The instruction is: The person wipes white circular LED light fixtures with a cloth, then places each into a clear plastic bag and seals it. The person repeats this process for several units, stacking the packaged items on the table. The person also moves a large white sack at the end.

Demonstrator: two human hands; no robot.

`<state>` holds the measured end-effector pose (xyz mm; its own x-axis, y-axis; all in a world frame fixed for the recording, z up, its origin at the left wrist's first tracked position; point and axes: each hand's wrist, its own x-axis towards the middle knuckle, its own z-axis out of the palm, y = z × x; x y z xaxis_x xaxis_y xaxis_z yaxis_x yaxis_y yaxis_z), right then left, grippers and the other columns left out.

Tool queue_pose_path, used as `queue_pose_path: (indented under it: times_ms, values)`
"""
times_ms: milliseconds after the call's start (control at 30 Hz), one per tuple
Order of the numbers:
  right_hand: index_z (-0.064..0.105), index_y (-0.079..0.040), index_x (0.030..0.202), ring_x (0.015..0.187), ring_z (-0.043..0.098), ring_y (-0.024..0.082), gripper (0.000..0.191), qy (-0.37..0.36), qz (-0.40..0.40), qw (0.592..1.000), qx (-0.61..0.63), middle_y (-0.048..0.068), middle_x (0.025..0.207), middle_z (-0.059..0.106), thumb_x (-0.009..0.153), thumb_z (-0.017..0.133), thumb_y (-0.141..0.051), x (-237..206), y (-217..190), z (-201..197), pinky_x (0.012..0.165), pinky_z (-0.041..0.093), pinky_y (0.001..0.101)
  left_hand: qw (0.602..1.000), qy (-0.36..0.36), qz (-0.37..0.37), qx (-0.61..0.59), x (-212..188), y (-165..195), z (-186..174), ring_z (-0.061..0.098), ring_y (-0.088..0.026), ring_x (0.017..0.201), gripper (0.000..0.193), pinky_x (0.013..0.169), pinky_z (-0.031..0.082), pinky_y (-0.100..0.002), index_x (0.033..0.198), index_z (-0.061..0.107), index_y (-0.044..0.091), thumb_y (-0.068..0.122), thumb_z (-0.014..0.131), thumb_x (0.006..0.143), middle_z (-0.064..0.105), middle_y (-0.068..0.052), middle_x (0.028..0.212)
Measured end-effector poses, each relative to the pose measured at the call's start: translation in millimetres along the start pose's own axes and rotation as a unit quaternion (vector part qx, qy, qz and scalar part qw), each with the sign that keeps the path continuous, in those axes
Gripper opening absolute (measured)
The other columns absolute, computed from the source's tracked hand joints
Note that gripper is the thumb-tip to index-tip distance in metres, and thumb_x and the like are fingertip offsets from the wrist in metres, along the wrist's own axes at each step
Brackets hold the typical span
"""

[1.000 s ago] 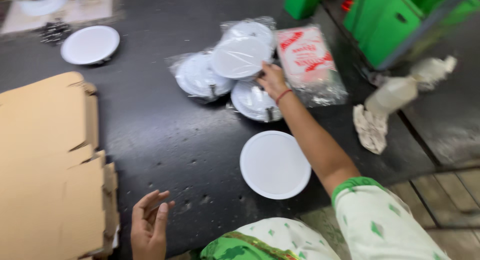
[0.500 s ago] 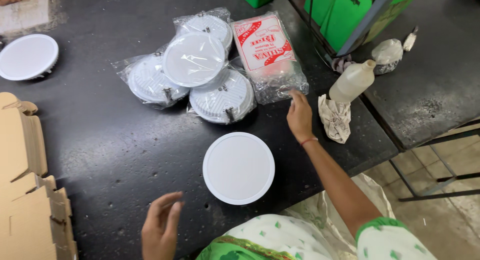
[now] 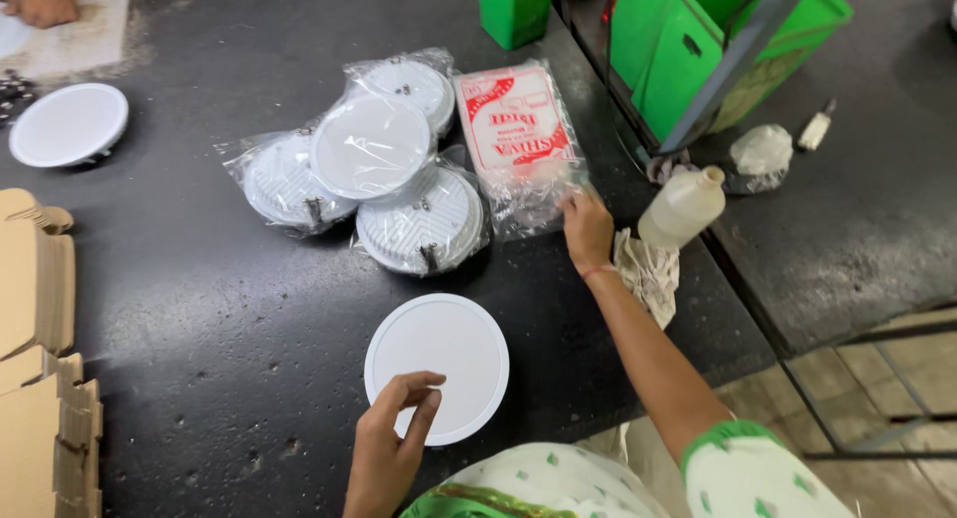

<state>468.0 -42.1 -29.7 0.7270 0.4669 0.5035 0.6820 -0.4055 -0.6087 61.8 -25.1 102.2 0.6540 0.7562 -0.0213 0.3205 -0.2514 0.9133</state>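
Head view is showing the person's left hand hovering at the near edge of a round white disc, its fingers curled in loosely and half open, the fingertips touching the disc's face without gripping it. The disc is lying flat on the dark table, smooth side up; being round, it is showing no long axis. The right hand is reaching farther out, fingers narrow and bent, pinching the near corner of a clear plastic packet with a red and white label. That packet is lying flat with its long axis running away from the person, tilted slightly to the right. Just left of the packet, four bagged round lamps are sitting in a loose cluster, some with their ribbed backs up. Beside the right wrist a crumpled rag is lying at the table's edge, and a plastic bottle is leaning just above it. Another white disc is resting far to the left, and flat cardboard boxes are stacking up along the left edge. Green bins are standing at the top.
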Motion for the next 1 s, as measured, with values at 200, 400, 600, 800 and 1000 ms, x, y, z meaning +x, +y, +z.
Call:
queue_pose_path:
  times_ms: [200,400,600,800,1000]
  values:
    - [0.066,-0.003,0.102,0.095,0.067,0.038,0.014,-0.025,-0.034,0.998,0.056,0.017,0.104,0.07,0.091,0.073,-0.009,-10.1,3.2,-10.8,0.079,0.052,0.0457,0.993,0.008,-0.115,-0.001,-7.3,4.6,8.4,0.077,-0.015,0.097,0.026,0.062,0.057,-0.038,0.114,0.074,0.011,0.015,0.067,0.09,0.081,-0.003,0.1]
    - [0.067,-0.003,0.114,0.112,0.064,0.037,0.044,-0.073,-0.096,0.99,0.072,0.017,0.12,0.069,0.08,0.084,-0.025,-11.2,0.4,-16.4,0.097,0.051,0.0433,1.0,-0.017,-0.007,-0.007,0.4,12.8,18.1,0.077,-0.017,0.096,0.019,0.088,0.058,-0.031,0.109,0.072,0.006,0.013,0.067,0.092,0.08,-0.005,0.102]
    - [0.07,-0.007,0.124,0.124,0.055,0.035,0.056,-0.101,-0.185,0.977,0.036,0.014,0.134,0.063,0.076,0.087,-0.03,-14.9,-9.3,-20.4,0.106,0.045,0.0436,0.998,-0.044,0.036,-0.004,15.3,21.0,27.1,0.078,-0.017,0.094,0.018,0.086,0.059,-0.03,0.109,0.071,0.006,0.012,0.068,0.092,0.08,-0.005,0.102]
    - [0.076,-0.01,0.105,0.114,0.068,0.029,0.02,-0.101,-0.195,0.973,0.065,0.007,0.115,0.075,0.089,0.077,-0.022,-7.5,-10.1,11.5,0.101,0.052,0.0386,0.997,-0.056,0.054,0.005,17.9,22.0,33.1,0.078,-0.016,0.092,0.018,0.085,0.059,-0.03,0.109,0.071,0.006,0.011,0.069,0.092,0.079,-0.005,0.1]
    - [0.073,-0.008,0.096,0.093,0.073,0.029,0.006,-0.052,-0.126,0.984,0.117,0.01,0.099,0.075,0.091,0.07,-0.009,-7.0,-31.7,-8.3,0.082,0.056,0.0378,0.998,-0.014,0.066,-0.003,16.3,29.2,21.7,0.079,-0.018,0.094,0.019,0.087,0.06,-0.031,0.11,0.071,0.007,0.011,0.071,0.091,0.08,-0.005,0.103]
